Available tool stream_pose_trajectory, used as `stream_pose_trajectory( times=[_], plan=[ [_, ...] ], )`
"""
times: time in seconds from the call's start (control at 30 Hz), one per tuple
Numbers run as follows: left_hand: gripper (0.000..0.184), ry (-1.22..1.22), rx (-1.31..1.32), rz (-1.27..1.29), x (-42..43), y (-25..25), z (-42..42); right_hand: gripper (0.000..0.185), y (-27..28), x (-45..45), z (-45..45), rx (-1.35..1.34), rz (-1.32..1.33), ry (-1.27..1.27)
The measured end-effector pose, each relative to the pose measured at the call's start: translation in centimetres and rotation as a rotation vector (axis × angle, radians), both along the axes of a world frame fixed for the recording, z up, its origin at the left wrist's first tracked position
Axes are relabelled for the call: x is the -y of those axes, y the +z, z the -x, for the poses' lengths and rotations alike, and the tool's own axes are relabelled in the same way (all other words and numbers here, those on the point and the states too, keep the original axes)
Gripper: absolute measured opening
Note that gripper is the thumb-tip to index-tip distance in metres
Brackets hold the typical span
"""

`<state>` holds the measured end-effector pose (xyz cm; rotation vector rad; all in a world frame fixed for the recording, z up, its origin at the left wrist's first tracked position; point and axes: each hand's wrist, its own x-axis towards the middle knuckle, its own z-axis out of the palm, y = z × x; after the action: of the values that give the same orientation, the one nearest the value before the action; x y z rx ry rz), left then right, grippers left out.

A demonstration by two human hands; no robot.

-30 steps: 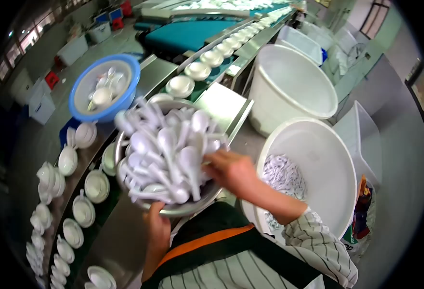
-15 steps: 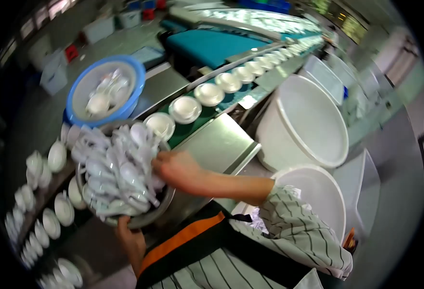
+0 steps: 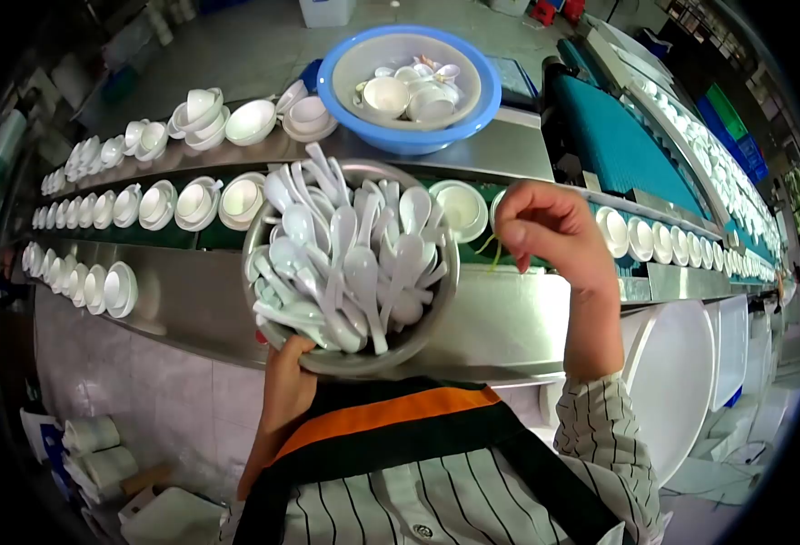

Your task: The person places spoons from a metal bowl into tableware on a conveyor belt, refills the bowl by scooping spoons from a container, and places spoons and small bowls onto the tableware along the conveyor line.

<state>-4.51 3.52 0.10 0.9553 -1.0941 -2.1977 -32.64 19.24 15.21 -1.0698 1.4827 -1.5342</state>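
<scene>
Bowl point(image 3: 382, 362) of spoons point(image 3: 362, 272) over worktop point(image 3: 500, 318), nr front edge
L hand point(image 3: 289, 372) grips its rim; R hand point(image 3: 552, 232) pinches thin yellow-green strip point(image 3: 495, 250) nr belt point(image 3: 218, 238), gap betw. it & bowl.

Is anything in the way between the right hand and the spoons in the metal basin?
Nothing visible blocks it. The right hand, pinching a thin yellow-green strand, is to the right of the metal basin; only that basin's rim lies between it and the spoons. A white bowl shows in the gap, apparently lower down.
</scene>
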Motion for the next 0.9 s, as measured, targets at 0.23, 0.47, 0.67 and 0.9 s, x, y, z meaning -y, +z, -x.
stream_pose_trajectory(
  times=[0.23,0.47,0.67,0.9],
  plan=[
    [0.044,-0.002,0.167,-0.102,-0.6,1.3,-5.7,0.024,1.5,11.0,13.2,0.175,0.202,0.333],
    [0.052,-0.071,0.354,-0.279,0.3,3.8,-8.6,0.013,-6.0,16.6,9.4,-1.269,-0.151,-0.421],
    [0.057,-0.351,0.418,-0.148,3.4,2.3,-11.2,0.041,-9.9,18.4,-3.4,-0.334,-0.156,0.319],
    [0.058,-0.741,0.054,0.146,8.1,-0.2,-12.1,0.029,-9.0,15.4,-8.2,-0.917,-0.300,0.005]
  ],
)
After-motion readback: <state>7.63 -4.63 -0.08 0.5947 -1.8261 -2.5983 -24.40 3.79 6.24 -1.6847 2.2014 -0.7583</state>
